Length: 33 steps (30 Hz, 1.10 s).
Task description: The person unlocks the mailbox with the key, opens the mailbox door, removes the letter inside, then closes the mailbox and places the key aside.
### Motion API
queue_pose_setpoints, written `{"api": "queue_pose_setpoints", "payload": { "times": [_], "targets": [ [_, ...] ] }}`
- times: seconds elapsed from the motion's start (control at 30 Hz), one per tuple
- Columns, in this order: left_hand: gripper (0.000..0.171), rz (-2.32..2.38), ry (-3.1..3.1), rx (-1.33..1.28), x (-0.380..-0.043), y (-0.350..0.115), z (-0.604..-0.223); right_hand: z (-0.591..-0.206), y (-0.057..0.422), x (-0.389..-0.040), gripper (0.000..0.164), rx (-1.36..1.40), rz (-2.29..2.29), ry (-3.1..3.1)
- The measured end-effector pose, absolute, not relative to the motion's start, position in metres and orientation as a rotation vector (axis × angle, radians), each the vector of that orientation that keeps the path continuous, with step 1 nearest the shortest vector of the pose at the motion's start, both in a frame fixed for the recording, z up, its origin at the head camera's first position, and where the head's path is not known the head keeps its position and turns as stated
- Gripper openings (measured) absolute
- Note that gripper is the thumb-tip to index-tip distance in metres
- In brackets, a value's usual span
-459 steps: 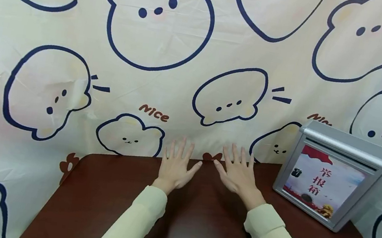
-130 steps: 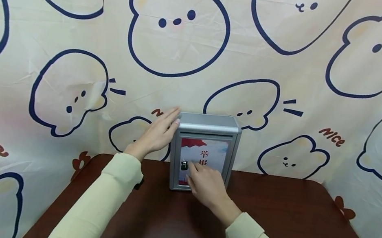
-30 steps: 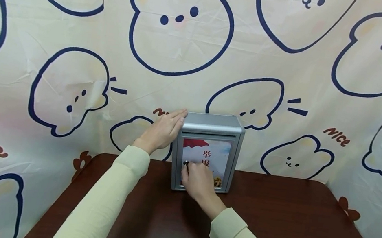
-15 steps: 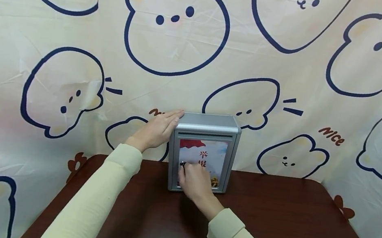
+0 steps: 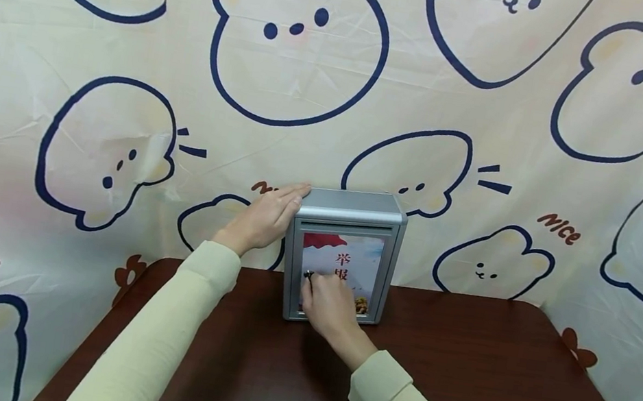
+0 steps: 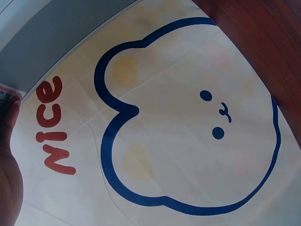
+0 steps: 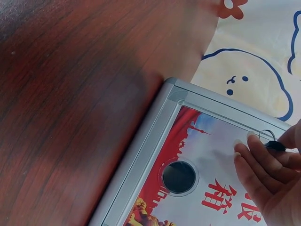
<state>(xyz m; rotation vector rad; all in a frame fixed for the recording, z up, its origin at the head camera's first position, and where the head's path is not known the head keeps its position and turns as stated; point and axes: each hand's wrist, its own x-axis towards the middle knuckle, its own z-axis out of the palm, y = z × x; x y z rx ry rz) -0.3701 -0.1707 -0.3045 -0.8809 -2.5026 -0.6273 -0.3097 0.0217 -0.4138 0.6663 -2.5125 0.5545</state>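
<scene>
A silver-grey metal box (image 5: pixel 352 206) stands upright against the back of the table, a slot near its top and a picture panel (image 5: pixel 324 246) with red characters on its front. My left hand (image 5: pixel 261 219) rests on the box's upper left corner with fingers extended. In the left wrist view only the edge of that hand (image 6: pixel 10 174) shows, touching the box's side. My right hand (image 5: pixel 333 305) is in front of the panel. Its thumb and fingers pinch a black-headed key (image 7: pixel 276 145) with a metal ring (image 7: pixel 267 134), at the panel's left side. The key's tip is hidden.
The dark red-brown table (image 5: pixel 457 380) extends round the box. Behind it hangs a pale cloth (image 5: pixel 289 85) with blue bear outlines. A round black disc (image 7: pixel 178 177) sits low on the panel.
The box has gone from the table's right side to the middle. Since about four seconds ago, the right hand's fingers have closed round the key. Over the last second the hands barely move.
</scene>
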Motion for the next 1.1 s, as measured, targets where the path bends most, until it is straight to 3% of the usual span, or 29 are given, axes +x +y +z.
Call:
{"api": "queue_pose_setpoints", "payload": {
  "times": [1.1],
  "targets": [
    [0.057,-0.589,-2.500,-0.874,-0.3708,-0.1704,-0.3063,-0.4123,0.0267,-0.3013,0.046,0.687,0.569,-2.527]
  ]
}}
